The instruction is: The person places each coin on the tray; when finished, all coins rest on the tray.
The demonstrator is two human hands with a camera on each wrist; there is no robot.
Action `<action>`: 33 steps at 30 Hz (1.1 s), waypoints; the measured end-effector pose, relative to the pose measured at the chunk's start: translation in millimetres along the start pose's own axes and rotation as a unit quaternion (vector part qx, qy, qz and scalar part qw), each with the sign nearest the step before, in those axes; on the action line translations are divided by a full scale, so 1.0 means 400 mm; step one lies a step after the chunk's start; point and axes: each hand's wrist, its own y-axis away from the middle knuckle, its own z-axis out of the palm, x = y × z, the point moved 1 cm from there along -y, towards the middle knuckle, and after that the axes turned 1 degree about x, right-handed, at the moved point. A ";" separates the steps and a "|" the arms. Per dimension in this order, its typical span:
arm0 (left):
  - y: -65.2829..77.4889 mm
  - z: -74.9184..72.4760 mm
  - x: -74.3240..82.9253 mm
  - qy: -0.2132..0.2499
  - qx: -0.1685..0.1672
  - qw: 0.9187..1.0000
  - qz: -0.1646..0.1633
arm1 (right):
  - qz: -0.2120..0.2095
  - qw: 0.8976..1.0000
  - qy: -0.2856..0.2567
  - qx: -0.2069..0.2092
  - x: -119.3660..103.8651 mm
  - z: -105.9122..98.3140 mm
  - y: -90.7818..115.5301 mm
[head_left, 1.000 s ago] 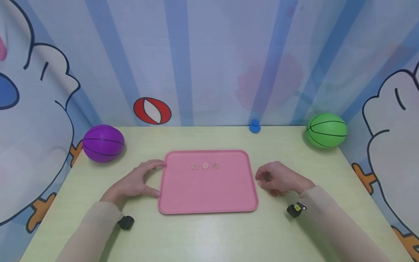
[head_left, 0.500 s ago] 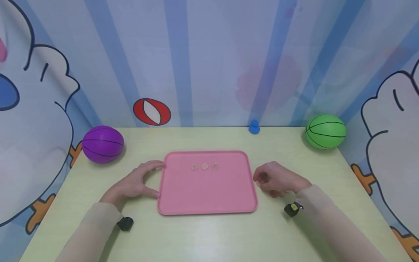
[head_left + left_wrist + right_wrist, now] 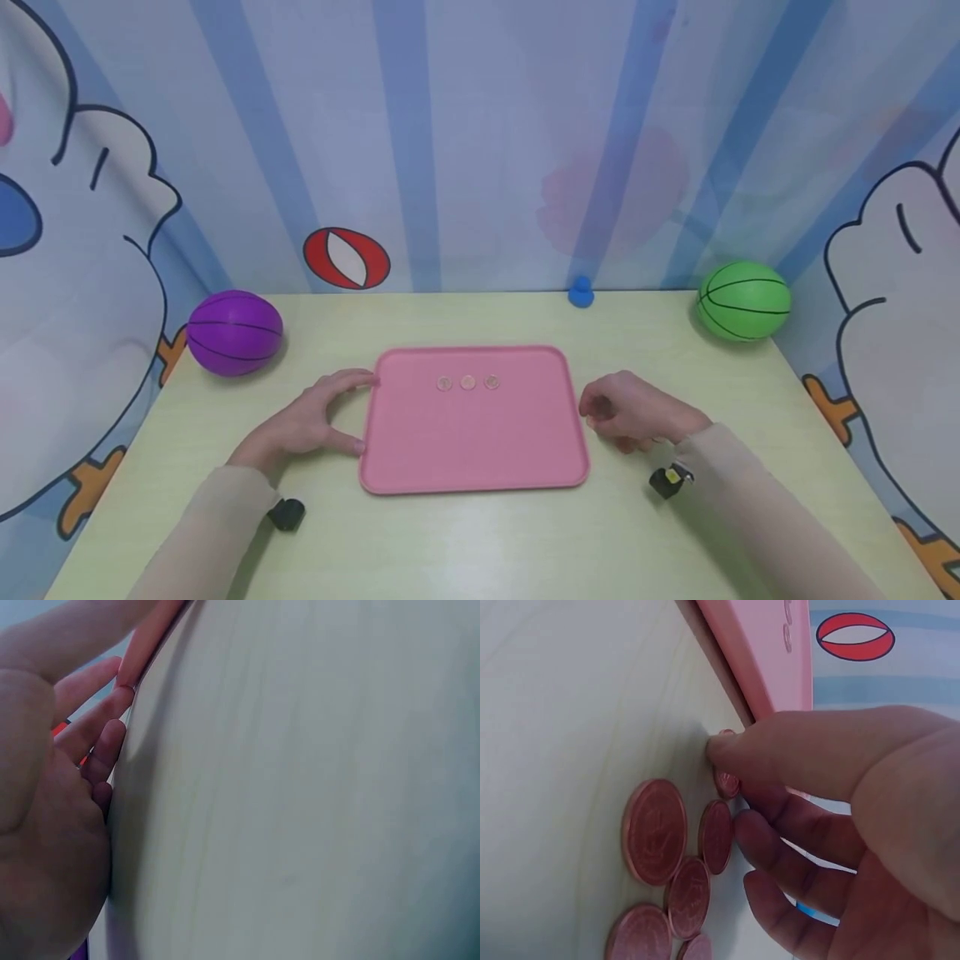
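Note:
A pink tray (image 3: 476, 450) lies on the table, with three small coins (image 3: 468, 382) in a row near its far side. My left hand (image 3: 311, 412) rests at the tray's left edge, thumb and fingers spread apart, fingertips at the rim. In the left wrist view that hand (image 3: 52, 825) reaches the tray's rim (image 3: 146, 649). Beside the right edge, my right hand (image 3: 637, 408) is bent low over the table. Its thumb and forefinger pinch a copper-coloured coin (image 3: 727, 776) in the right wrist view. Several more coins (image 3: 655, 831) lie below it, mostly hidden under the hand in the head view.
A purple ball (image 3: 236, 333) stands at the table's back left, a green ball (image 3: 744, 302) at the back right. Between them, a small blue knob-shaped object (image 3: 581, 293) sits at the rear edge. A printed curtain (image 3: 487, 150) closes off the back.
My right hand has shifted slightly left, closer to the tray's right edge. The head view has tilted a little. My left hand, the tray and its three coins stay as they were.

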 end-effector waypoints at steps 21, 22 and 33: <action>0.002 0.001 0.000 -0.001 -0.001 1.000 -0.006 | -0.017 0.999 0.027 0.015 -0.014 0.001 0.005; 0.001 0.002 0.001 0.001 -0.001 1.000 -0.009 | -0.015 1.000 0.023 0.014 -0.015 0.001 0.005; 0.000 0.001 -0.001 0.002 0.000 1.000 0.002 | -0.008 1.000 0.016 0.017 -0.007 0.006 0.001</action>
